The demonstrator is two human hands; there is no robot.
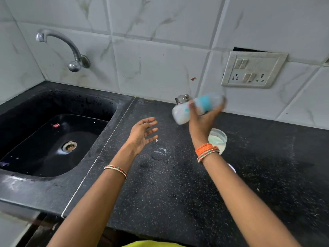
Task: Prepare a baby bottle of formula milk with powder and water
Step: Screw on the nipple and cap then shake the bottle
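My right hand (pixel 202 122) grips a baby bottle (pixel 188 110) with a blue collar, held sideways above the black counter and blurred by motion; milky liquid shows in its lower end. My left hand (pixel 142 133) hovers open, palm up, to the left of the bottle, holding nothing. An open clear jar of white powder (pixel 218 138) stands on the counter just behind my right wrist. A small steel vessel with a knob lid (pixel 183 98) sits by the wall, partly hidden behind the bottle.
A black sink (pixel 53 136) with a steel tap (pixel 71 50) above lies to the left. The speckled black counter (pixel 178 184) has small wet spots and spilled powder near the middle. A switch and socket plate (pixel 252 70) is on the tiled wall.
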